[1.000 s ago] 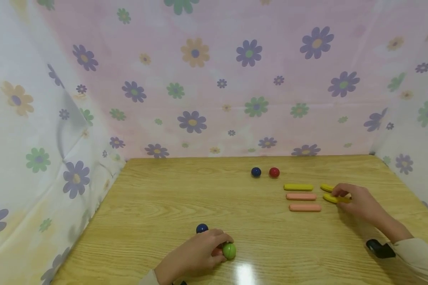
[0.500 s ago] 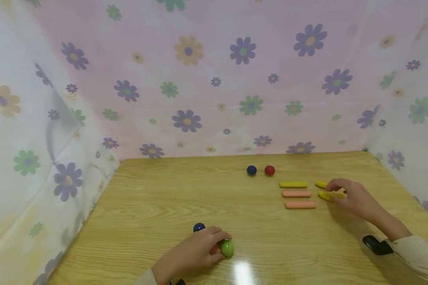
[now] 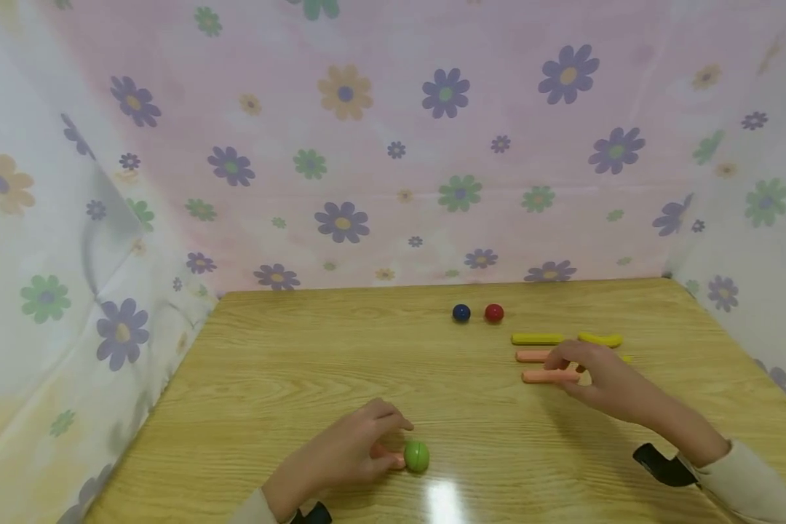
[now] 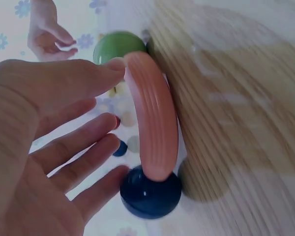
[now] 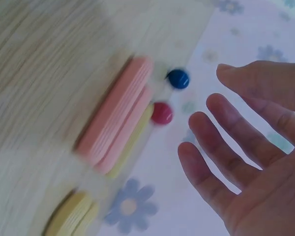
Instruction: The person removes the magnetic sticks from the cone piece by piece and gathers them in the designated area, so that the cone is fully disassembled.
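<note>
My left hand is over a curved salmon-pink piece, fingers spread and loose; its thumb tip is at or very near the piece's upper end. A green ball sits at one end of that piece, a dark blue ball at the other, hidden in the head view. Further right, my right hand hovers by two straight salmon-pink bars, the nearer bar and the farther bar. Its fingers are apart and hold nothing in the right wrist view.
Behind the pink bars lies a straight yellow bar, with a curved yellow piece to its right. My right hand mostly hides another yellow piece. A blue ball and a red ball are farther back. Flowered cloth borders the table.
My right hand has left the nearer curved yellow piece and moved left over the pink bars. My left hand has loosened from beside the green ball and drawn back slightly left.
</note>
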Demonstrator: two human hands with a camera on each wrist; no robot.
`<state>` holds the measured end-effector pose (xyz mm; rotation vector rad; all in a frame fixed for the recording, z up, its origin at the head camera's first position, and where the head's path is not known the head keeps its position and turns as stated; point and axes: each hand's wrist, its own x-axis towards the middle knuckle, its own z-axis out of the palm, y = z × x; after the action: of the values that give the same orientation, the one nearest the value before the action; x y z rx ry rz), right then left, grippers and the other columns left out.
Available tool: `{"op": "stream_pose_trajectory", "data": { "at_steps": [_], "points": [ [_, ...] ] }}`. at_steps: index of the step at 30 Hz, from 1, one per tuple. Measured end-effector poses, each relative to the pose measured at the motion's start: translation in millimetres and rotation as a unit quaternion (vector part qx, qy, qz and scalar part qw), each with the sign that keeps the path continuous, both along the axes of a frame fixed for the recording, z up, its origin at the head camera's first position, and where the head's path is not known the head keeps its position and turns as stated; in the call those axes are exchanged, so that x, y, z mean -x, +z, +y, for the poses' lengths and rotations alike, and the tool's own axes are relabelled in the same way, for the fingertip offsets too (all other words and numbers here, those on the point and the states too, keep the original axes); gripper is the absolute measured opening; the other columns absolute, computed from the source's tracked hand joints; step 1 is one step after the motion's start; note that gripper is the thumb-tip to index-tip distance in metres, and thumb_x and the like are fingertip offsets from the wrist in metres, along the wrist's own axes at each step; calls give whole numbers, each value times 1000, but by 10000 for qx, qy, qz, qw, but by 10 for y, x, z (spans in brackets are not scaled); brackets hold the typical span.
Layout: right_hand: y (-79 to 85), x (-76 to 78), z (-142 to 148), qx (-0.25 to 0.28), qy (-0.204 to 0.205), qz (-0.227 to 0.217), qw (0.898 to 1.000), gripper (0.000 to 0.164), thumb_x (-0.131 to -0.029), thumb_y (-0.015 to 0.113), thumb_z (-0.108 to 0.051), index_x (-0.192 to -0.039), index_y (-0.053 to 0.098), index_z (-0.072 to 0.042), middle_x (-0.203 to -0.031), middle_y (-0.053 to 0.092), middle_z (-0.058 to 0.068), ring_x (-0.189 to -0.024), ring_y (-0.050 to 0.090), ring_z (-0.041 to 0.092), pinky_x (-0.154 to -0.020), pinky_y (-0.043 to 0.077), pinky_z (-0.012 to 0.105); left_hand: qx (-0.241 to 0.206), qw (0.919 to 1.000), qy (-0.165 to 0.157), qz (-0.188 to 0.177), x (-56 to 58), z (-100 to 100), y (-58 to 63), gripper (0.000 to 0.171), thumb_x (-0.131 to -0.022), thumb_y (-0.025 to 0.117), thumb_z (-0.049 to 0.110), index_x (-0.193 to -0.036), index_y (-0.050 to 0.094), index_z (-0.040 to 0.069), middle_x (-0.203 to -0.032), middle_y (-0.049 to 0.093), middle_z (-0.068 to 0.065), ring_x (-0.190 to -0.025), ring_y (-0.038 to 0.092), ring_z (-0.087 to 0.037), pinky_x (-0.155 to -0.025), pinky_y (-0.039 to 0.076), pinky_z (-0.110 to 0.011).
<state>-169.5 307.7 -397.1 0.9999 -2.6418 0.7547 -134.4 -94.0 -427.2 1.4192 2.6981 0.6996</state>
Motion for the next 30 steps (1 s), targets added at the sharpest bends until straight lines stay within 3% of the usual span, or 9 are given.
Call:
{"op": "stream_pose_trajectory", "data": {
  "at_steps": [7, 14, 21, 30],
  "points": [
    [44, -92, -313, -156, 689, -351, 9969, 35, -77, 75, 0, -103, 63, -20, -106, 63, 2, -84, 60, 13, -66, 52, 30, 138, 9999, -10, 99, 48, -100, 6, 26, -84, 72, 21, -109, 66, 17, -113, 57, 5, -106, 51, -11, -88, 47, -30],
    [15, -225, -698, -233, 1139, -1054, 9876, 27, -84, 70, -5, -105, 62, -19, -100, 60, -5, -86, 56, 12, -70, 50, 31, 233, 9997, -24, -122, 54, -147, 0, 2, -87, 70, 23, -89, 71, 23, -109, 60, 6, -105, 52, -10, -85, 47, -28],
    [-114, -258, -1134, -407, 1558, -1675, 9726, 27, -85, 69, -7, -110, 60, -14, -107, 57, -3, -89, 57, 11, -73, 50, 28, -160, 9999, 47, -24, 55, -119, -32, 12, -85, 71, 29, -79, 74, 19, -87, 62, 13, -85, 52, -3, -72, 44, -16],
    [-300, -273, -1494, -250, 1654, -1787, 9696, 28, -85, 69, -9, -108, 57, -18, -103, 54, -8, -86, 56, 5, -73, 48, 23, -633, 9980, 47, 31, 17, -59, -98, 15, -86, 70, 31, -78, 75, 19, -78, 61, 16, -75, 49, 0, -64, 39, -10]
  ]
}}
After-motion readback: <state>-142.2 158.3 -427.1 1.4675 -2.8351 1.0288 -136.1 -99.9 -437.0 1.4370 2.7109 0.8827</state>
